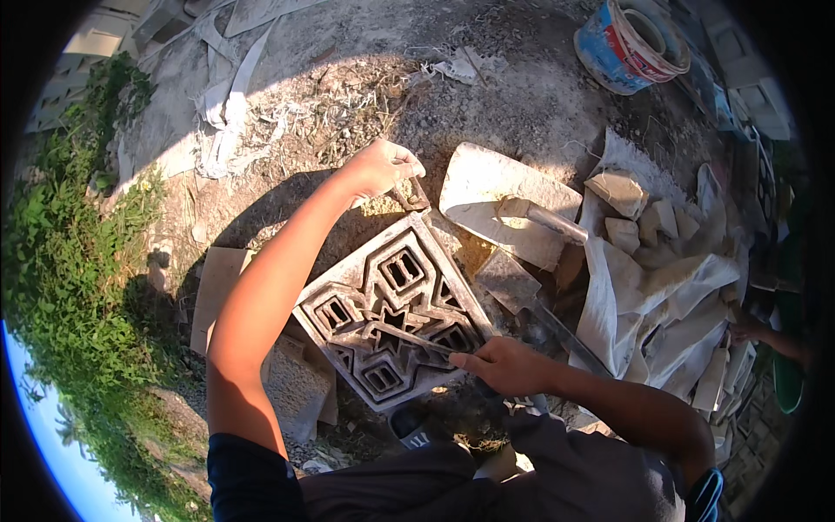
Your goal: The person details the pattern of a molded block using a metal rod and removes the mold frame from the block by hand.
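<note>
— Concrete vent block [387,313], the square one with the star cut-outs, lies on the dirt ground [487,96] between the two hands, tilted like a diamond.

— What are the hands doing?

— Left hand [383,167] sits at the far corner, fingers curled shut on something small there; I cannot tell what. Right hand [504,365] is at the near edge, fingers closed around a thin rod-like tool [409,337] that lies across the star pattern.

— So which step would you say?

— It looks like cleaning or trimming the openings, one hand steadying, the other scraping. I'd judge the next move needs the tip guided along a slot edge while the far corner is kept from shifting.

— Anything nearby?

— Just beyond the right fingers, a trowel [522,291]; farther out, a pale slab [487,196], broken chunks on white sacking [661,296], and a painted bucket [631,43] well apart. Grass [70,261] runs outside the left arm.
</note>
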Demonstrator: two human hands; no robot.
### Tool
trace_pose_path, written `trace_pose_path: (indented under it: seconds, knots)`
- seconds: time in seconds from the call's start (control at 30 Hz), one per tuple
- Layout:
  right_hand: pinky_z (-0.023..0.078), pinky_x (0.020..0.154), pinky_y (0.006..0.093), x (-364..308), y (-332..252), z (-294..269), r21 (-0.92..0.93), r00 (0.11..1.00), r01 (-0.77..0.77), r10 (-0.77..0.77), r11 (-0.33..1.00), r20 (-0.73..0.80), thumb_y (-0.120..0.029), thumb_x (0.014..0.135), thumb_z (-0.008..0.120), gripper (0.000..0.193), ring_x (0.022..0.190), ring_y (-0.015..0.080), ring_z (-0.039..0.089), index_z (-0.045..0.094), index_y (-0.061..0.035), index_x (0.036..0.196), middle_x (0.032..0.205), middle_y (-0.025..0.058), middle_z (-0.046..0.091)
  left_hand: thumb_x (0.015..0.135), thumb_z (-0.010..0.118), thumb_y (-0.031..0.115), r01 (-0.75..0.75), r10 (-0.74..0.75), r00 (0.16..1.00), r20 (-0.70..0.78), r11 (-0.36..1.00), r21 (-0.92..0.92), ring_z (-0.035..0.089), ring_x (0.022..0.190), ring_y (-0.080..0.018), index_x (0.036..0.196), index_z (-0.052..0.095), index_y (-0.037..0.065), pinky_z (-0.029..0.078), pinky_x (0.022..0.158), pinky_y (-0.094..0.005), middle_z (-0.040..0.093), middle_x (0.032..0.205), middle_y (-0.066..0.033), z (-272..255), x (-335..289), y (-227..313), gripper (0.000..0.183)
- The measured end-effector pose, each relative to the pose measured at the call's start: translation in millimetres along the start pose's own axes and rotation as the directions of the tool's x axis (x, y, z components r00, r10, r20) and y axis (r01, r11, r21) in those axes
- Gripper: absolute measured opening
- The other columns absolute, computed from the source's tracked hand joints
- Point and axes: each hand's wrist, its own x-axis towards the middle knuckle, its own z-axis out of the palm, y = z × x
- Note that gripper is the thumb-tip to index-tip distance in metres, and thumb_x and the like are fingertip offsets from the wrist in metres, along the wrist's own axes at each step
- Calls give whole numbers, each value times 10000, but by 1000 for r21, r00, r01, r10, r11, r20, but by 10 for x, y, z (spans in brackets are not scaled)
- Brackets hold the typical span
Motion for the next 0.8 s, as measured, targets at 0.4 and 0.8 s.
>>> trace_pose_path:
  seconds: [0.4,0.8]
  knots:
    - [351,487,421,-18,-11,8,-13,1000,14,-14,1000,-2,-574,1006,466,757,437,185,374,449,18,535,468,85,368,994,610,196,-143,145,988,58,989,-45,556,707,-106,1068,682,11,510,653,-290,677,934,-40,-23,-129,42,211]
    - [361,496,428,4,8,8,-31,1000,0,-1,1000,-7,-602,998,453,775,444,193,389,448,13,527,472,84,371,990,532,529,-257,273,961,-46,942,213,546,770,-169,867,626,3,451,694,-354,554,751,-78,37,-88,62,549]
